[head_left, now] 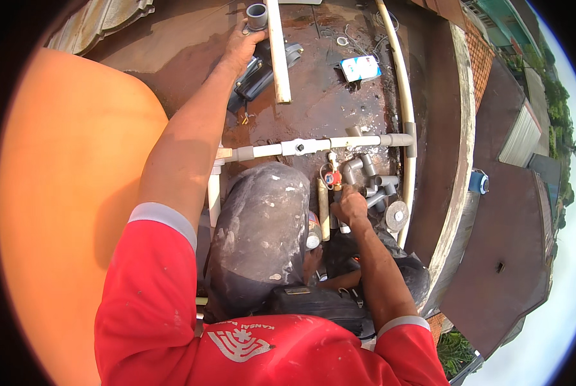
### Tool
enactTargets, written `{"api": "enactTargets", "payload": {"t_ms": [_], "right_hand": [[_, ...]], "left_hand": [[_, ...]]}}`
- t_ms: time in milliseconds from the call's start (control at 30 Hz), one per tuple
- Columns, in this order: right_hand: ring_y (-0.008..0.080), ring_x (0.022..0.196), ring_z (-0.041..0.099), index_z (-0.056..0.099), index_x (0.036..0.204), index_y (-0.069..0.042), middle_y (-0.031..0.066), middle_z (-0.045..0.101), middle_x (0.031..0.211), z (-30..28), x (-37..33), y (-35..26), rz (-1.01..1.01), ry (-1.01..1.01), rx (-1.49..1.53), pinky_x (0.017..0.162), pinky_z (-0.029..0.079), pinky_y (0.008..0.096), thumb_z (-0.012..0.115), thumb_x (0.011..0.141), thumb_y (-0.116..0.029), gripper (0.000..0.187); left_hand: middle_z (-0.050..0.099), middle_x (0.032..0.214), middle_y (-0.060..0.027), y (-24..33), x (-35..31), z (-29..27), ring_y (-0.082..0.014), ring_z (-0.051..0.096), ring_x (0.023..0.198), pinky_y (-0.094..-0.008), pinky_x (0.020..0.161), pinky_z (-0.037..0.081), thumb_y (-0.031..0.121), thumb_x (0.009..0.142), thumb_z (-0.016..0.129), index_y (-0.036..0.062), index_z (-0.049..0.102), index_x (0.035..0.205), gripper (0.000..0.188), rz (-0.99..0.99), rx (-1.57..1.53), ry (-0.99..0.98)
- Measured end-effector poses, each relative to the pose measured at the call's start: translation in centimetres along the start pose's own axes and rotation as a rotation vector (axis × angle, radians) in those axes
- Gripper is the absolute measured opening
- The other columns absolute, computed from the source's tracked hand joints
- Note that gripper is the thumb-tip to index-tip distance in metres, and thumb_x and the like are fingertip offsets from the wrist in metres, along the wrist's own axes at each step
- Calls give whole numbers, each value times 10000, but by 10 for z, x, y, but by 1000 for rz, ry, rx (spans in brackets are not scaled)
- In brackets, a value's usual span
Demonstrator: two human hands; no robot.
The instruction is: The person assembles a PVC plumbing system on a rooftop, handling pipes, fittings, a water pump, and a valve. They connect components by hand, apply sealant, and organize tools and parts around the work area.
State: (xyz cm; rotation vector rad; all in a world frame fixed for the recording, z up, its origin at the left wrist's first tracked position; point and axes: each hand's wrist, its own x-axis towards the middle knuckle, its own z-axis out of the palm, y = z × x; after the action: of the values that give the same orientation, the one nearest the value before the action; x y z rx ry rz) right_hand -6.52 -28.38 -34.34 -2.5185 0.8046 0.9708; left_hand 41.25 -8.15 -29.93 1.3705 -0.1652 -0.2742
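Note:
My left hand (241, 46) reaches far forward, its fingers closed around the lower part of a grey pipe fitting (256, 17) whose round mouth faces up. A dark water pump (260, 76) lies just beside that wrist. A white pipe (278, 58) passes right of the hand, its cut end towards me. My right hand (350, 206) is closed, low among loose grey elbows and tees (369, 168); its fingertips are hidden, so what it grips cannot be made out. Touching close by is a brass valve with a red part (333, 179).
An orange tank (76, 180) bulges at my left. A white pipe run with a valve (301, 147) crosses ahead, joining a long pipe (404, 83) at the right. A blue-white packet (360, 68), a grinding disc (396, 215) and a can (313, 231) lie around. The roof edge (458, 161) drops away at right.

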Motion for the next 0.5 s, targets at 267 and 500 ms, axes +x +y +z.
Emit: {"api": "enactTargets", "payload": {"t_ms": [267, 500], "right_hand": [[542, 986, 736, 559, 1195, 24, 335, 760, 990, -56, -70, 6, -57, 179, 339, 855, 592, 583, 878, 869, -241, 527], [559, 962, 712, 543, 1172, 30, 334, 721, 988, -118, -147, -51, -330, 334, 753, 830, 566, 588, 855, 921, -184, 453]], "left_hand": [[617, 1443, -242, 36, -128, 57, -261, 647, 1274, -397, 1099, 532, 202, 1003, 782, -62, 571, 1448, 559, -69, 127, 489], [705, 1332, -84, 136, -264, 135, -145, 632, 1256, -327, 1108, 501, 337, 1141, 659, -17, 641, 1417, 449, -461, 109, -619]]}}
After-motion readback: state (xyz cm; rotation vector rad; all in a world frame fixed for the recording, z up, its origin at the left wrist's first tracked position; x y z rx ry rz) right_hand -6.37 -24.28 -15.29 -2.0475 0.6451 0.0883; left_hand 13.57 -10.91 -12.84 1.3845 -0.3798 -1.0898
